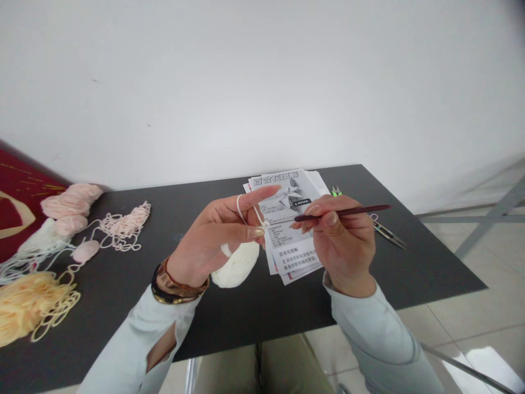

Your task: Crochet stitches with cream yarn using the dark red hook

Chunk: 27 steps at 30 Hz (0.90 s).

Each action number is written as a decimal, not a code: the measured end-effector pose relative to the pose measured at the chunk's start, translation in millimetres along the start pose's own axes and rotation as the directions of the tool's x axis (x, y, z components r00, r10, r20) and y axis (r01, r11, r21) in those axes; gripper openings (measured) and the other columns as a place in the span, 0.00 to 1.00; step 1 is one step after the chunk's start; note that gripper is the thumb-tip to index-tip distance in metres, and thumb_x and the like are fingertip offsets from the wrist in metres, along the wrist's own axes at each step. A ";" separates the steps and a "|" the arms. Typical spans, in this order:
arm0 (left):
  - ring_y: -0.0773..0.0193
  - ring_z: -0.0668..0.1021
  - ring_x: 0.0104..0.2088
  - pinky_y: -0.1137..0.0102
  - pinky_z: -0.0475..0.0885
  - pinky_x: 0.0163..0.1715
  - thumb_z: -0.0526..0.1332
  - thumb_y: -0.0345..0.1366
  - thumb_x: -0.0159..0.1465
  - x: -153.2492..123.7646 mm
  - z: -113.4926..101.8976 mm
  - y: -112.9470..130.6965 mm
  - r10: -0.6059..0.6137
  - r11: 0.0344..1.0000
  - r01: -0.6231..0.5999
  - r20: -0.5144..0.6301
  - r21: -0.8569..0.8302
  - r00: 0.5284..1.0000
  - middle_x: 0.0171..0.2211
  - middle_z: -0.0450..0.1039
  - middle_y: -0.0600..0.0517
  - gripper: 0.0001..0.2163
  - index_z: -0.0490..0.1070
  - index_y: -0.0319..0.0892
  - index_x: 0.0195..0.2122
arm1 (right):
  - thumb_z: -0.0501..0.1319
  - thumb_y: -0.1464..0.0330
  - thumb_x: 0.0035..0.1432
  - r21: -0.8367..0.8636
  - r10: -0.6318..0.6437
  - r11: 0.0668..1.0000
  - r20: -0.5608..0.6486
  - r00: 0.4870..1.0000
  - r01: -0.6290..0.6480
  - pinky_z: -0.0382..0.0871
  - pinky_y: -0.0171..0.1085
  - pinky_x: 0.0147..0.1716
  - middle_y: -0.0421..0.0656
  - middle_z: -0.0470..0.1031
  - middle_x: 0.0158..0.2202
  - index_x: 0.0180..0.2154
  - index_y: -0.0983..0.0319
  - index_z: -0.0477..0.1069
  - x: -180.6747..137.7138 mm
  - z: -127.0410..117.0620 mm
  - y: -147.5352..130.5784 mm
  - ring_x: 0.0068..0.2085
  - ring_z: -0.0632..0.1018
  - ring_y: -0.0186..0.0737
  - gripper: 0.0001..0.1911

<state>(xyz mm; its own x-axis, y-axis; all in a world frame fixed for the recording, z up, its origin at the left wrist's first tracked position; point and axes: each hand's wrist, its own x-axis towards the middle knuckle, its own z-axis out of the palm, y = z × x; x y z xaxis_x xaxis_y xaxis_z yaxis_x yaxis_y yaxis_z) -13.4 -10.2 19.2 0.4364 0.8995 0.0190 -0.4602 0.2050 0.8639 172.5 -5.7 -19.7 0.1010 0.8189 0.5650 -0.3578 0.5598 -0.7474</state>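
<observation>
White yarn (239,206) loops round the raised index finger of my left hand (219,227). Thumb and fingers of that hand pinch a small piece of the yarn, where a little knot or stitch shows at the tips. Behind and below it a ball of white yarn (237,266) rests on the black table. My right hand (344,241) grips a dark reddish-brown crochet hook (356,210) like a pen. The hook's tip points left toward the pinched yarn, with a gap between them. Printed sheets (293,254) with a flower picture lie beneath the hands.
Scissors (389,234) and green-handled snips (336,191) lie right of the sheets on the black table (430,273). Pink yarn (74,201), loose pale pink strands (125,227) and yellow yarn (33,303) sit at the left, near a dark red bag (24,189). A white wall (262,93) stands behind.
</observation>
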 end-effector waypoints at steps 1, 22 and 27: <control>0.64 0.76 0.26 0.72 0.68 0.26 0.68 0.24 0.52 0.4 0.2 -0.1 -0.010 1.000 0.010 0.008 -0.002 1.000 0.23 0.76 0.51 0.21 0.81 0.45 0.47 | 0.66 0.62 0.59 -0.016 -0.016 1.000 0.011 1.000 0.016 0.77 0.36 0.23 0.38 0.78 0.27 0.33 0.56 0.79 0.2 -0.7 0.0 0.25 0.79 0.35 0.06; 0.62 0.71 0.33 0.65 0.67 0.40 0.67 0.28 0.59 -3.2 5.6 -27.9 0.612 0.668 -0.359 -0.206 0.652 0.764 0.28 0.72 0.54 0.27 0.71 0.55 0.59 | 0.66 0.79 0.53 -0.465 -0.381 0.789 0.144 0.913 0.402 0.79 0.40 0.27 0.41 0.84 0.35 0.48 0.52 0.77 -18.1 6.9 -3.9 0.31 0.83 0.41 0.23; 0.64 0.70 0.30 0.66 0.67 0.39 0.63 0.25 0.59 -4.5 3.7 -30.0 0.685 0.466 -0.291 -0.133 0.836 0.716 0.28 0.70 0.55 0.27 0.71 0.54 0.59 | 0.66 0.75 0.57 -0.471 -0.291 0.837 0.051 0.955 0.280 0.79 0.38 0.28 0.41 0.84 0.35 0.44 0.54 0.78 -21.1 5.7 0.0 0.28 0.82 0.38 0.14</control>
<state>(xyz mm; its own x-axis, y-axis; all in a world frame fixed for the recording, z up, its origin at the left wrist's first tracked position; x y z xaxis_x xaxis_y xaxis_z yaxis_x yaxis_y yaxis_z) 1.3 -21.8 -4.9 -0.1056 0.8358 0.5388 0.3051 -0.4884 0.8175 165.1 -23.7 -29.6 0.1535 0.6131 0.7749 0.1663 0.7570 -0.6319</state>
